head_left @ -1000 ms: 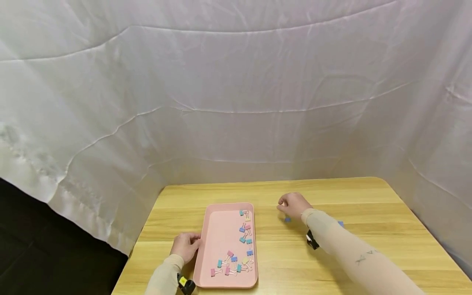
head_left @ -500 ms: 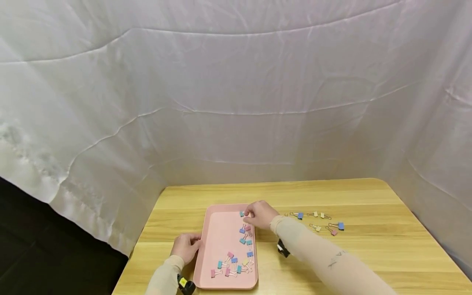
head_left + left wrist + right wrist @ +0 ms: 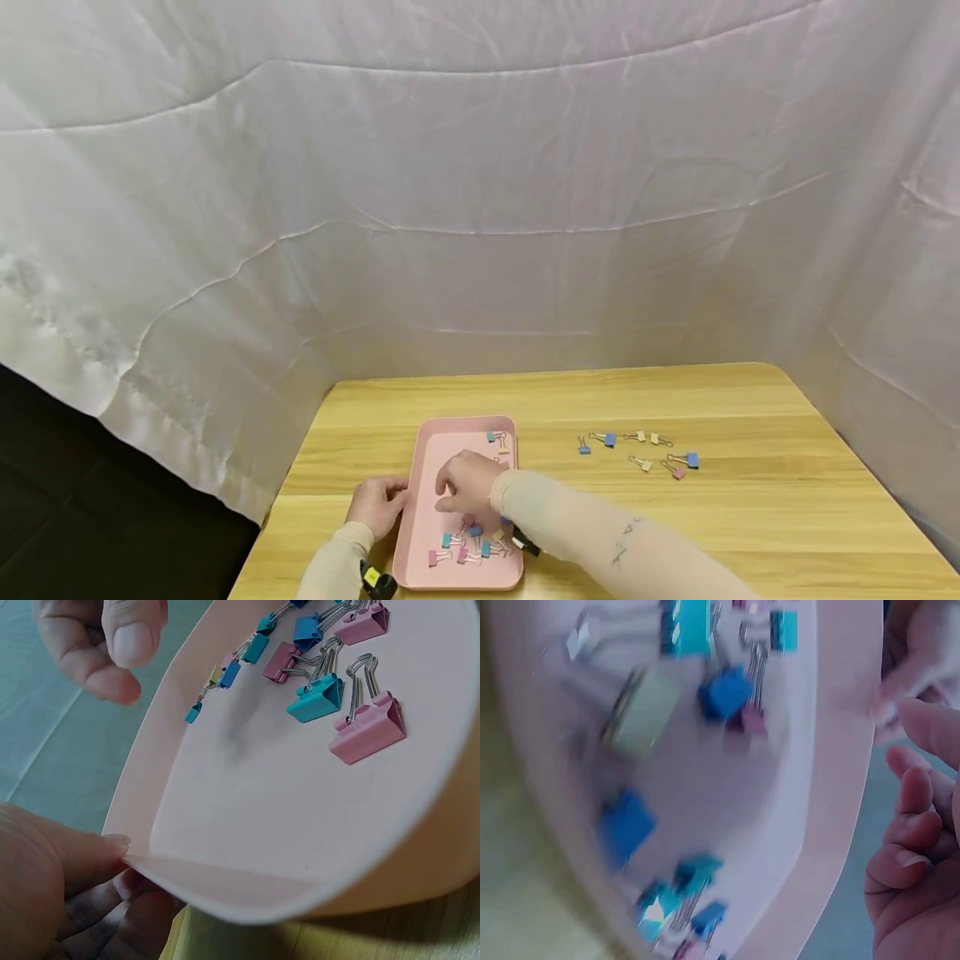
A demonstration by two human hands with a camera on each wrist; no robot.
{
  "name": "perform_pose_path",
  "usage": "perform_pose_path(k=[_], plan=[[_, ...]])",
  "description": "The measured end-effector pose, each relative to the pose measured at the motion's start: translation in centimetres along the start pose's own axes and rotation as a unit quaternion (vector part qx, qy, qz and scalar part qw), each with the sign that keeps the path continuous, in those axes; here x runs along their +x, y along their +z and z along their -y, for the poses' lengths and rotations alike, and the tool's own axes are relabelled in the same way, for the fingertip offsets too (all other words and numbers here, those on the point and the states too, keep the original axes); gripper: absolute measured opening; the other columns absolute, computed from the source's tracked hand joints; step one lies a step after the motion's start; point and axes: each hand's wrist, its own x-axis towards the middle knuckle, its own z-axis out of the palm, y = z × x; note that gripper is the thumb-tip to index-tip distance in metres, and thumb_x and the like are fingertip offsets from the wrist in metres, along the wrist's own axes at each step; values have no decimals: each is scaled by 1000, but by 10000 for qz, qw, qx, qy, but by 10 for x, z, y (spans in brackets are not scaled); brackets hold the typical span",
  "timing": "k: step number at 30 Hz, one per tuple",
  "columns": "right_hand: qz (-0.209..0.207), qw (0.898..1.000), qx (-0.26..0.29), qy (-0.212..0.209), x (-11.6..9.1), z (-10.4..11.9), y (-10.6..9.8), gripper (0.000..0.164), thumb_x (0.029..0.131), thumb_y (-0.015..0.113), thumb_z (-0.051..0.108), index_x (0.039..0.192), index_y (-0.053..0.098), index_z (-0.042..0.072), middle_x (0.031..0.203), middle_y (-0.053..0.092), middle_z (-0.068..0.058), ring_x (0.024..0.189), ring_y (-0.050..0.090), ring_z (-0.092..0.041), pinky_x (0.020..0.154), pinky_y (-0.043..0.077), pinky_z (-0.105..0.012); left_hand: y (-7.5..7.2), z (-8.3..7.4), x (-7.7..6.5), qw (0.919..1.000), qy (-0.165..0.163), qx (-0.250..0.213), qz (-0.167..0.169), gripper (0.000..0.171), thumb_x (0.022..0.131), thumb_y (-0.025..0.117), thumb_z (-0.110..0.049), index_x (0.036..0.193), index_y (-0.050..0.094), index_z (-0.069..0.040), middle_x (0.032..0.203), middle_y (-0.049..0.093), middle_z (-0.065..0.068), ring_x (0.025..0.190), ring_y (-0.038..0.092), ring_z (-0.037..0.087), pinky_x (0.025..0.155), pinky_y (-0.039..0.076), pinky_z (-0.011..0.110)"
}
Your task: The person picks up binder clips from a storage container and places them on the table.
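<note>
Left hand point(image 3: 377, 504) pinches the left rim of the pink tray point(image 3: 442, 448), long axis running near to far; right hand point(image 3: 468, 483) over its middle, fingers loosely bent, nothing visible in them. Seven loose binder clips point(image 3: 693, 460) lie on the surface point(image 3: 765, 517), well to the tray's right, right hand nearer; tray clips point(image 3: 371, 733) gather along its right wall and near end.

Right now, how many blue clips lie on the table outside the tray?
3: the leftmost clip nearest the tray, the middle clip beside it, and the rightmost clip beside a pink clip. The right forearm may hide others.
</note>
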Motion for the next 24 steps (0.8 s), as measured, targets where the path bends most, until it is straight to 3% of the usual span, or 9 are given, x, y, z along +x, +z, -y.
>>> perform_pose_path(k=[11,19,24], plan=[[826,9954,-181,-448,5,26,17,18,74,81,38,77,70,25,55,51,21,55,47,5,58,39,-9,1,4,-2,9996,252,6,-142,14,83,70,-4,95,74,1,76,70,2,67,61,10,59,50,26],[1240,9883,-629,-625,2,27,30,24,68,84,47,73,67,30,56,52,25,49,47,10,56,38,-7,3,7,-1,9990,378,71,-247,12,82,72,-4,93,74,-1,75,70,0,67,62,11,61,50,26],[1341,9830,-887,-887,4,25,35,24,67,84,48,72,67,32,57,49,26,57,45,9,57,36,-7,3,8,2,9985,436,123,-301,12,81,72,-5,93,75,-2,75,70,-1,68,62,10,62,50,27]])
